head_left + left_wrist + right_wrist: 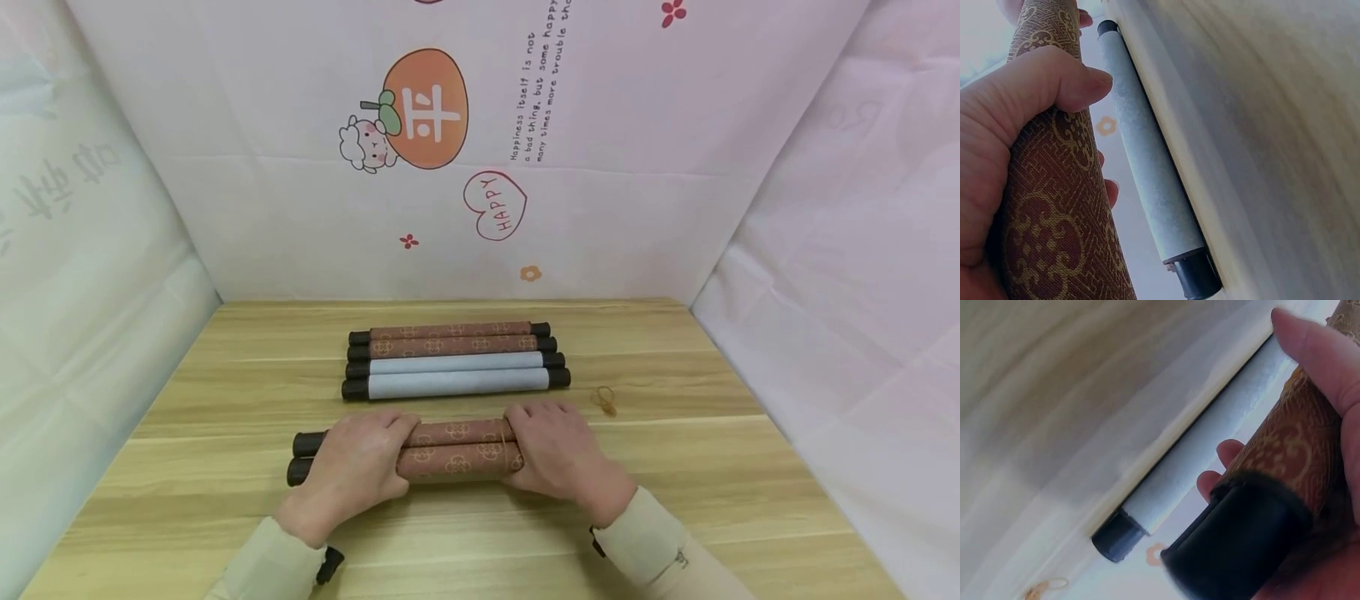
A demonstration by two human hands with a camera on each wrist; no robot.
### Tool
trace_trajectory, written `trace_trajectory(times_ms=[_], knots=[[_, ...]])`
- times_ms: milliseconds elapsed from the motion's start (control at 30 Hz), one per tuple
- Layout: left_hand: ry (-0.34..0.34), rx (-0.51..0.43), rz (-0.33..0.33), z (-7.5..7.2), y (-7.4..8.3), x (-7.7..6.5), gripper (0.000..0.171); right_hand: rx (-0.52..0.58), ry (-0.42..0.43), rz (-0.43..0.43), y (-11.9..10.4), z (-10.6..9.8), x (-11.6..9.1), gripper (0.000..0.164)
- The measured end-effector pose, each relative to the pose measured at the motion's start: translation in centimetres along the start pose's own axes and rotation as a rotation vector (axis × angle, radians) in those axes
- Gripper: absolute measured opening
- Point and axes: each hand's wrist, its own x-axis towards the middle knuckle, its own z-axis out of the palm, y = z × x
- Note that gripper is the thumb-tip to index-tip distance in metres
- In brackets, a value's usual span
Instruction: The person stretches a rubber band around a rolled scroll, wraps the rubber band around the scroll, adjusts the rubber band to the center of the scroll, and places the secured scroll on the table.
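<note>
Two brown scrolls [457,458] with a gold flower pattern and black end caps lie side by side in both hands. My left hand [360,458] grips them near the left end, thumb on the near side. Toward the other end, my right hand [558,450] holds the pair. Close by its fingers, a thin yellowish rubber band [505,446] goes round the scrolls. In the left wrist view the patterned scroll [1054,206] appears raised off the table. A black end cap [1241,537] sticks out past the right hand in the right wrist view.
Behind the hands lies a row of scrolls: two brown patterned ones [457,345] at the back and two pale blue ones [457,382] in front. Loose rubber bands [604,402] lie to their right. White printed cloth [300,225] hangs around the wooden table [712,500].
</note>
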Motion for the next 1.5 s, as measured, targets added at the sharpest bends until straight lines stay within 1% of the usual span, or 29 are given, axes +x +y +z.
trace_trajectory(times_ms=[67,133,300,367,567,733,1000,1200,1500], knots=[[0.015,0.006,0.009,0.0,0.1,0.0,0.062,-0.005,0.028,-0.013,-0.2,0.2,0.0,0.056],[0.034,0.015,0.020,0.0,0.3,0.0,0.062,-0.003,0.042,-0.016,-0.4,0.3,0.0,0.051],[0.064,0.026,0.025,-0.1,0.7,-0.1,0.060,0.000,0.056,-0.002,-1.0,0.5,0.0,0.049],[0.059,0.023,0.016,-0.1,0.9,-0.2,0.060,-0.006,0.055,0.005,-1.2,0.6,0.0,0.050],[0.032,0.021,-0.004,-0.2,1.2,-0.3,0.062,-0.022,0.051,0.029,-1.8,0.5,0.1,0.066],[0.028,0.025,-0.007,-0.1,1.3,-0.3,0.062,-0.025,0.045,0.041,-2.1,0.6,0.1,0.072],[0.027,0.022,0.005,0.1,1.5,-0.2,0.060,0.007,0.070,0.028,-2.8,0.6,0.2,0.072],[-0.003,0.010,-0.011,0.0,1.6,-0.2,0.058,-0.002,0.076,0.031,-3.0,0.6,0.2,0.073],[-0.007,0.006,-0.003,0.0,1.8,-0.1,0.060,-0.007,0.118,0.023,-3.3,0.6,0.2,0.073]])
